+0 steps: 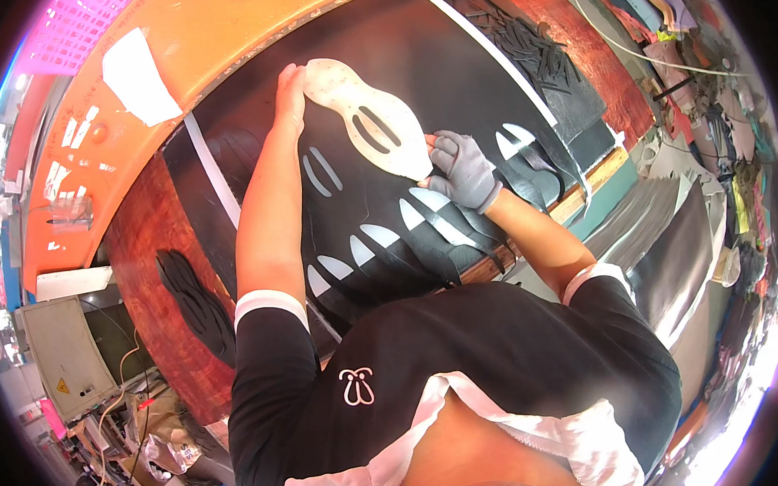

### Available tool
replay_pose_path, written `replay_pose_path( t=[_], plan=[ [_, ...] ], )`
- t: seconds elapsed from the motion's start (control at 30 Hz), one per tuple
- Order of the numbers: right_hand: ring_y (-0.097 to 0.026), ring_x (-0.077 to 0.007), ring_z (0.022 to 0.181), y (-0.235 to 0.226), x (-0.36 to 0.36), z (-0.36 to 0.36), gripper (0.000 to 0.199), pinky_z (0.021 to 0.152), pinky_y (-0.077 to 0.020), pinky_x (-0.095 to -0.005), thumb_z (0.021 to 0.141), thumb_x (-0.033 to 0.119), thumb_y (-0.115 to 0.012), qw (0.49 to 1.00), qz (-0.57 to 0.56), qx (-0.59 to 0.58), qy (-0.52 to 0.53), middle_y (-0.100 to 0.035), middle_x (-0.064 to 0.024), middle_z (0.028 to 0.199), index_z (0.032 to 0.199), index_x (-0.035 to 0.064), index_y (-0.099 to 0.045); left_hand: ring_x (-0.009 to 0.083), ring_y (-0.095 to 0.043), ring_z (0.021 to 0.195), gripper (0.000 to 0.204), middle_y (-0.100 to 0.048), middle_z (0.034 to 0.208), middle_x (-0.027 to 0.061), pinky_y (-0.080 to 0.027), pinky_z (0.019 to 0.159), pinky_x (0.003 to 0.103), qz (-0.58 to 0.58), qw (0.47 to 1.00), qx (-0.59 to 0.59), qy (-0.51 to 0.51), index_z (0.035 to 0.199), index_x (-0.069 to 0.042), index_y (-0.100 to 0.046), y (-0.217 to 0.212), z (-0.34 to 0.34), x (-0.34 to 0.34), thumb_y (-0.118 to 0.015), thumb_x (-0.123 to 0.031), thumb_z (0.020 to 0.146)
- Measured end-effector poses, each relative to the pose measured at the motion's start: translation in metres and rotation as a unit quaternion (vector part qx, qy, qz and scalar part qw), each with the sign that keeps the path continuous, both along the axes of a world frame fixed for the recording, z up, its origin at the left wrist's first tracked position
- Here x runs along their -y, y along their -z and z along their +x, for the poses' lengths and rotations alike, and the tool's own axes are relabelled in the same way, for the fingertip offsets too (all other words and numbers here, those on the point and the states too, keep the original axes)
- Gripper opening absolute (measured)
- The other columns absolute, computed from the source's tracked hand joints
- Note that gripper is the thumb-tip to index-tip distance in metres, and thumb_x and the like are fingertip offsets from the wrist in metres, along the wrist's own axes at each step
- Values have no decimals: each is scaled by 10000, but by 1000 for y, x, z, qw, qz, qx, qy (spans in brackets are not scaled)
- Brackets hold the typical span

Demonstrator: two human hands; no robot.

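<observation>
A cream sole-shaped plate [366, 122] with two long slots lies over a black sheet [253, 101], slanting from far left to near right. My bare left hand [292, 99] holds its far end, fingers closed along the edge. At its near end, my right hand [464, 170], in a grey glove with bare fingertips, grips the rim. Pale curved cut-outs [380, 235] run along the sheet's near edge, with loose black strips hanging there. Left of the plate, two slim slots [321, 171] show in the sheet. What lies under the plate is hidden.
An orange machine beam [172, 44] arches across the far left. Dark sole-shaped pieces [196, 303] lie stacked on the red-brown board [146, 236]. Black scrap strips [532, 46] are heaped at the far right. Sheets of dark material [667, 248] drape at the right, beside piled scraps [723, 141].
</observation>
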State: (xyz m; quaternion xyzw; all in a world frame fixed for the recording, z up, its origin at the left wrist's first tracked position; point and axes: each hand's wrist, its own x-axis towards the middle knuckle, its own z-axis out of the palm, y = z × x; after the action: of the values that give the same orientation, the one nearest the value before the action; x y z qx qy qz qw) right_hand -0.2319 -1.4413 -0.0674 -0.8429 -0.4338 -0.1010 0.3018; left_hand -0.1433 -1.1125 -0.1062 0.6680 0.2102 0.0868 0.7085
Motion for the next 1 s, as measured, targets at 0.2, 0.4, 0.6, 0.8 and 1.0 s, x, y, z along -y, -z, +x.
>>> replay_pose_path(
  t=[0.2,0.4,0.6,0.8,1.0],
  plan=[
    [-607,-345,939,-4,1,2,513,781,-505,-423,609,287,-779,999,32,15,-20,-636,-152,1009,995,-13,-625,230,-347,1333,617,-443,1397,141,-227,1107,337,-21,999,17,25,1388,-11,-372,8,8,-4,-543,-372,918],
    [-607,-352,940,-4,-2,7,487,785,-508,-424,634,286,-777,1000,23,8,-14,-634,-159,1016,983,-17,-625,254,-360,1338,692,-449,1397,156,-220,1110,361,103,994,-27,26,1397,-9,-350,14,18,-2,-535,-456,904],
    [-592,-346,948,-17,38,-6,423,844,-475,-414,755,310,-709,999,28,-5,46,-620,-149,1025,1048,22,-610,309,-379,1317,682,-446,1377,190,-203,1082,484,479,877,6,38,1375,-14,-366,-20,-64,0,-584,-413,868],
    [-583,-320,778,-6,120,-73,189,720,-462,-415,745,145,-665,969,47,-19,240,-614,-126,834,899,40,-637,382,-378,1269,652,-424,1350,248,-241,1064,483,572,820,1,8,1365,8,-376,-53,-303,1,-637,-236,820],
    [-549,-306,640,21,111,-64,118,596,-429,-423,670,171,-624,973,21,41,225,-580,-95,720,738,76,-611,264,-560,858,271,-581,960,156,-455,782,389,433,894,-83,-79,1055,10,-557,-44,-397,52,-628,-136,838]
  ],
)
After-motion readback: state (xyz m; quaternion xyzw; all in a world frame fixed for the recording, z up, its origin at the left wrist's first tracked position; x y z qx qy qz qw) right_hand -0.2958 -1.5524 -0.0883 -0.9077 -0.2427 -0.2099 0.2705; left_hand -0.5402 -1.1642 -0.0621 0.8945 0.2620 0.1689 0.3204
